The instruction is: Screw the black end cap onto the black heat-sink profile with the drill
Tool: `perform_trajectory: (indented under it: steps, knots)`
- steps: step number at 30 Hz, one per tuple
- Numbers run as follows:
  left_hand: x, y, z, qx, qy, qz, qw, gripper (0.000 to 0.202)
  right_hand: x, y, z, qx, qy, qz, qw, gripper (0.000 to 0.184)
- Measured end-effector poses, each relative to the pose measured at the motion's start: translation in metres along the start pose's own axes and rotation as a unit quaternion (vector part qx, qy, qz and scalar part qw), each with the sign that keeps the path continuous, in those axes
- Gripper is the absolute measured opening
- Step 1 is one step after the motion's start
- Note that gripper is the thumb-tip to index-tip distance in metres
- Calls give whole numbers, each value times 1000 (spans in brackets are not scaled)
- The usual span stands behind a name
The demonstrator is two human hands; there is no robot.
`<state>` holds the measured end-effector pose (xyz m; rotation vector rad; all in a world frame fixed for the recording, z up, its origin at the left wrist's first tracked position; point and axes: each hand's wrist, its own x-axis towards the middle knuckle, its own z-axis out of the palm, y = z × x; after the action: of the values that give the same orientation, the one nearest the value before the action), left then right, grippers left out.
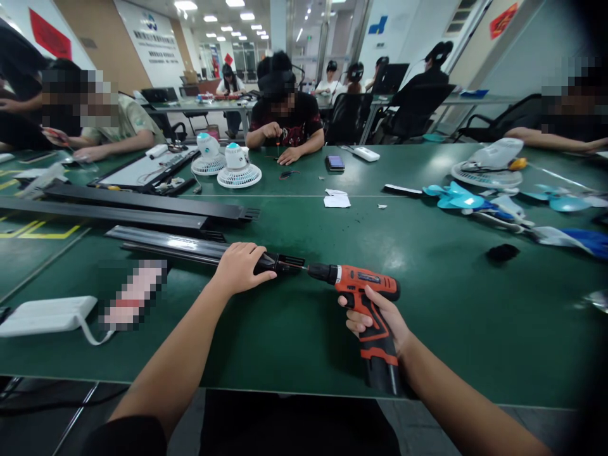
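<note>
My right hand [375,316] is wrapped round the grip of an orange and black cordless drill [365,278]. The drill lies level above the green table, its bit pointing left. That bit reaches the slotted right end of a long black housing [190,244]; whether it sits in a screw, I cannot make out. Over the housing near this end lies my left hand [240,267], fingers closed over the top and thumb along the near side, pressing it to the table.
Two more long black parts [156,206] lie behind the housing. White fans [240,168] stand at the back, and blue fan blades [456,196] lie to the right. A white power bank [47,315] and a blurred pink phone [135,294] are front left. Across the table a person [287,120] works.
</note>
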<state>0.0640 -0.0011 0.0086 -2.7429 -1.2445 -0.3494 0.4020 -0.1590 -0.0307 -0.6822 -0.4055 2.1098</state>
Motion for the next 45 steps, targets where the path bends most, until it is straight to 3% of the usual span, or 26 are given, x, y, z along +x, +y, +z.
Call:
perform_trajectory:
  steps: [9,13,27,39,45]
  knots:
    - [11,8,-9,-62,-58,49,995,64,0,0,5,-12,-3,-12,1000,45]
    - [13,12,-10,-56,-70,43,995,55,1,1,6,-14,-3,-11,1000,44]
    - [11,14,-6,-77,-35,19,996,46,0,3,5,-17,1,-20,1000,45]
    - [7,10,-6,-63,-30,43,997,50,2,3,8,7,-4,-34,999,38]
    - [5,10,2,-22,11,58,998,49,2,1,4,12,7,-5,1000,49]
